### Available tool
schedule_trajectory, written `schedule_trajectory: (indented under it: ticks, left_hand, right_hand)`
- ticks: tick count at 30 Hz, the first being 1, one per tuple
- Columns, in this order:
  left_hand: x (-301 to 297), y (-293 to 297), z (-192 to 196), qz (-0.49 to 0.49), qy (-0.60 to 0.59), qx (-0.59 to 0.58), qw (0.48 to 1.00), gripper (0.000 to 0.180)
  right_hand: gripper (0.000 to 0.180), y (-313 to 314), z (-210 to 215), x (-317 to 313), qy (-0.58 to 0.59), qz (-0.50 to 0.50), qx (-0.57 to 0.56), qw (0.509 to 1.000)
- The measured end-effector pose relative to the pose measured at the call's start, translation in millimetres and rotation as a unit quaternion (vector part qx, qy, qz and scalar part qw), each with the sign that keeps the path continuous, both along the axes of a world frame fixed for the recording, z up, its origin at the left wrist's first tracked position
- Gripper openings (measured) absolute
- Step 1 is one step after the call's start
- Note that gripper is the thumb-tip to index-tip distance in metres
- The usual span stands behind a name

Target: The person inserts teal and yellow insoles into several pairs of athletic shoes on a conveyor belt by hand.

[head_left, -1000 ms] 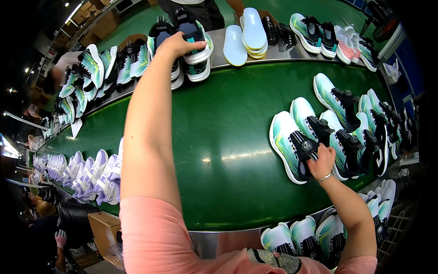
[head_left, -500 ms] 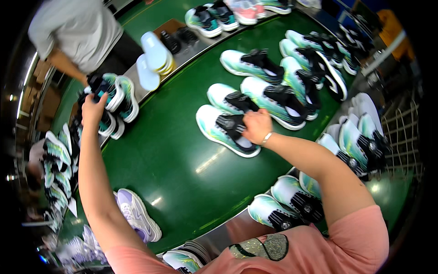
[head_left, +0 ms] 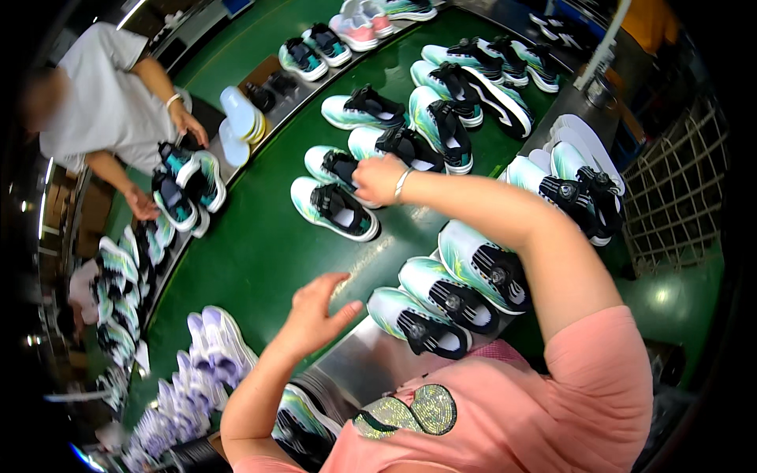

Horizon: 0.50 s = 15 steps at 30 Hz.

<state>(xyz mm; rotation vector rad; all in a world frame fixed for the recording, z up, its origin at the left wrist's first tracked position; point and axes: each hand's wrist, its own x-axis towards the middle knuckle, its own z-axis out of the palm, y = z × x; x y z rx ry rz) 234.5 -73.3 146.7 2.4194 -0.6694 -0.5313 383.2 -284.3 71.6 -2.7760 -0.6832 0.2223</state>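
Note:
My right hand (head_left: 380,180) reaches over the green table, its fingers curled at the heel opening of a white-and-mint sneaker (head_left: 322,162) with a black collar. A similar sneaker (head_left: 319,206) lies just nearer to me, apart from the fingers. My left hand (head_left: 315,317) is raised near the table's front edge, thumb and fingers apart, holding nothing. Close to it, on the metal ledge, stands a mint sneaker (head_left: 394,309). Further mint sneakers (head_left: 441,126) lie beyond my right hand, one showing its white sole.
Across the table, a co-worker's hands (head_left: 142,203) are beside stacked dark-and-teal sneakers (head_left: 185,185). Pale blue shoe-shaped pieces (head_left: 239,114) lie on the far ledge. Lilac-white sneakers (head_left: 221,339) line the near left. A rope net (head_left: 678,185) hangs at right.
My left hand has come back from the stacked dark sneakers toward me. My right hand has shifted from the nearest sneaker to the one behind it. The co-worker's hands now flank the stack.

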Motion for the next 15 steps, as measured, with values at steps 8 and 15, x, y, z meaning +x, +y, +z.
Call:
schedule_trajectory:
  ticks: [8, 15]
  left_hand:
    - [-127.0, -27.2, -65.1, 0.301, 0.036, -0.087, 0.949, 0.052]
    - [-171.2, -49.1, -123.4, 0.463, 0.071, -0.153, 0.87, 0.058]
  right_hand:
    - [0.019, -133.4, 14.3, 12.1, -0.013, -0.127, 0.065, 0.99]
    - [0.049, -138.4, -25.1, 15.7, 0.105, -0.032, 0.007, 0.994]
